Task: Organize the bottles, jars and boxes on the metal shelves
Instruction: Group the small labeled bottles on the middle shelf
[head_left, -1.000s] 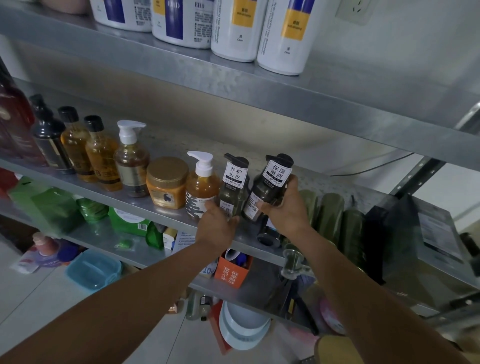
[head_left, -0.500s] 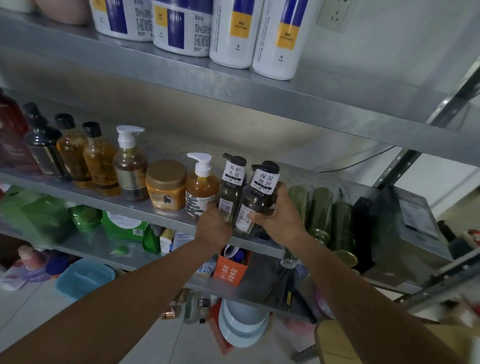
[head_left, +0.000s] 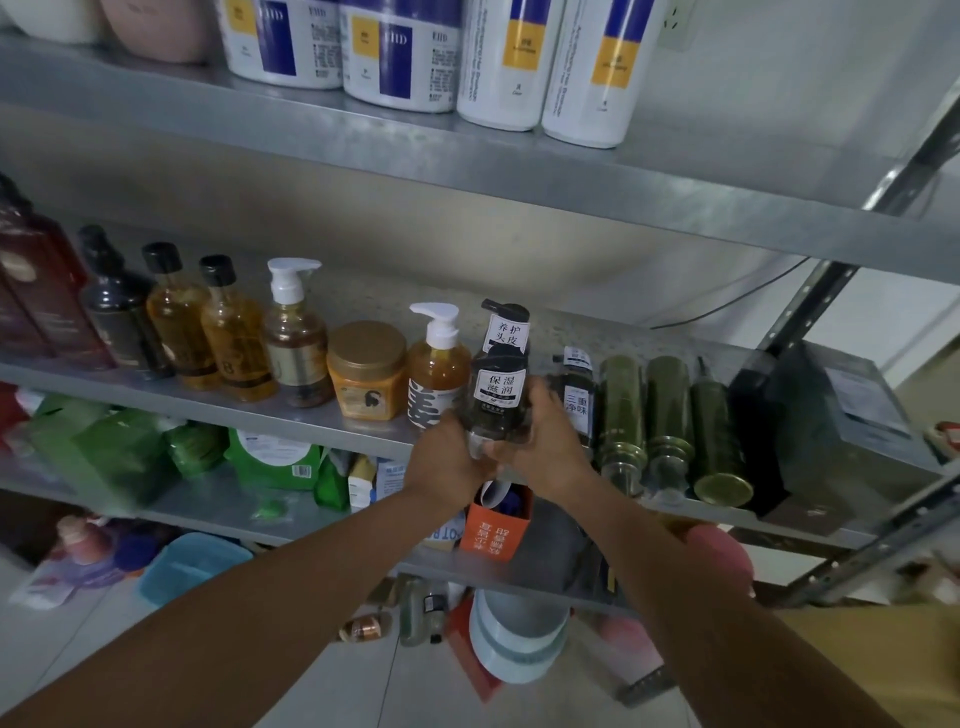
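A dark pump bottle with a white tag (head_left: 496, 395) stands at the front edge of the middle metal shelf (head_left: 208, 402). My left hand (head_left: 447, 462) and my right hand (head_left: 545, 444) both grip its lower part, one on each side. Directly behind it stands a second dark tagged bottle (head_left: 506, 325), of which only the top shows. A third dark tagged bottle (head_left: 576, 397) stands just right of my right hand. To the left are an amber pump bottle (head_left: 436, 374) and a gold-lidded jar (head_left: 368, 371).
Further left stand several amber and dark bottles (head_left: 228, 338). Three green bottles (head_left: 670, 415) lie on their sides at the right, beside a dark box (head_left: 831, 426). White tubs and bottles (head_left: 498, 62) fill the upper shelf. Green packs and an orange box (head_left: 496, 527) sit below.
My right hand has carried its tagged bottle left, in front of the other tagged bottle. My left hand has left that other bottle and now grips the front one too. The camera moved closer.
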